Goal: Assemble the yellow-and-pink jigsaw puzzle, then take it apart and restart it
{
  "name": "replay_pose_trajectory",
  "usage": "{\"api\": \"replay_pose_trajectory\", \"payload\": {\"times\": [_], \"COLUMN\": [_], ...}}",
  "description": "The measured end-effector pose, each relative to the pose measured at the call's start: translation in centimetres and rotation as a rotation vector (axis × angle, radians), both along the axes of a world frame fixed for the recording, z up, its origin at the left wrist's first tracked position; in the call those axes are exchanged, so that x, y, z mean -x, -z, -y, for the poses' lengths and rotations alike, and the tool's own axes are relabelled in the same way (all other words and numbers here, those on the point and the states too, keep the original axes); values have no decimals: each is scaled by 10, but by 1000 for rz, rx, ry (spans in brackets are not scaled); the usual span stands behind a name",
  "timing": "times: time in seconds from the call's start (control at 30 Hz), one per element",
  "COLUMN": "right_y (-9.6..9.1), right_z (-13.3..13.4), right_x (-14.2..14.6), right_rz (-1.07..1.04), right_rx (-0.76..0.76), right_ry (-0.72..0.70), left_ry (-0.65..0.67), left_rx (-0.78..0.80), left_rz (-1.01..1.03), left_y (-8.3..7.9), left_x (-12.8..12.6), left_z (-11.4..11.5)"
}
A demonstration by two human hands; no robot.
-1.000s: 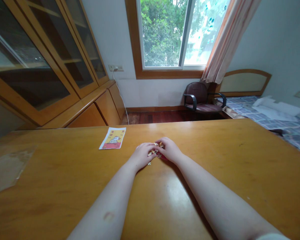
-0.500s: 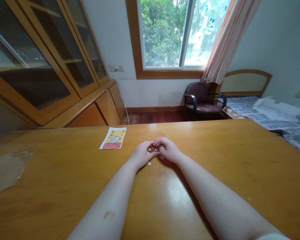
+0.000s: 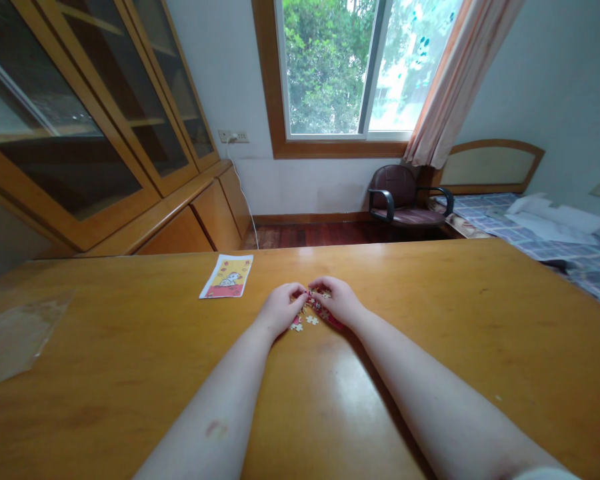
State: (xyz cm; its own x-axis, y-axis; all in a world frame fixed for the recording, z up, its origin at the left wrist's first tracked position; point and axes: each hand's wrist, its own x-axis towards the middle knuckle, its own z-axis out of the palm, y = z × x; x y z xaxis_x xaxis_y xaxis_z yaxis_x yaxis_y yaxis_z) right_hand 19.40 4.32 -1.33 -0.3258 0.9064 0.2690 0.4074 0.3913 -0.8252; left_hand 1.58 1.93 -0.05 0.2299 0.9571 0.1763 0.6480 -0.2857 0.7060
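Observation:
Both my hands rest on the wooden table (image 3: 430, 320), close together over a small heap of jigsaw pieces (image 3: 311, 313), red and cream. My left hand (image 3: 280, 310) has its fingers curled, fingertips pinched at the pieces. My right hand (image 3: 339, 301) mirrors it, fingers bent inward and meeting the left fingertips above the heap. A couple of loose cream pieces lie just in front of the hands. Much of the heap is hidden under my fingers.
A yellow and red picture card (image 3: 227, 285) lies to the left of my hands. A clear plastic bag (image 3: 15, 337) lies at the table's left edge. Beyond the table stand wooden cabinets (image 3: 105, 153), a dark armchair (image 3: 397, 197) and a bed (image 3: 540, 233).
My hands have lifted and parted slightly at the heels, letting a few pieces spill onto the table in front; the fingertips stay pinched together over the heap.

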Motion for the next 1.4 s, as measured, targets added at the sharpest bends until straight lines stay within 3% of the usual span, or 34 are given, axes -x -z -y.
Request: {"api": "replay_pose_trajectory", "payload": {"times": [0.2, 0.9, 1.13, 1.4], "right_y": [1, -4, -2, 5], "right_z": [-1, 3, -1, -5], "right_x": [-1, -1, -2, -3], "right_rz": [-17, 50, 48, 8], "right_rx": [-11, 6, -44, -56], "right_ry": [52, 21, 69, 130], "left_ry": [1, -15, -22, 155], "left_rx": [-42, -47, -58, 10], "left_rz": [9, 57, -68, -279], "left_y": [1, 2, 3, 9], "left_x": [0, -1, 2, 1], "left_z": [-1, -1, -3, 2]}}
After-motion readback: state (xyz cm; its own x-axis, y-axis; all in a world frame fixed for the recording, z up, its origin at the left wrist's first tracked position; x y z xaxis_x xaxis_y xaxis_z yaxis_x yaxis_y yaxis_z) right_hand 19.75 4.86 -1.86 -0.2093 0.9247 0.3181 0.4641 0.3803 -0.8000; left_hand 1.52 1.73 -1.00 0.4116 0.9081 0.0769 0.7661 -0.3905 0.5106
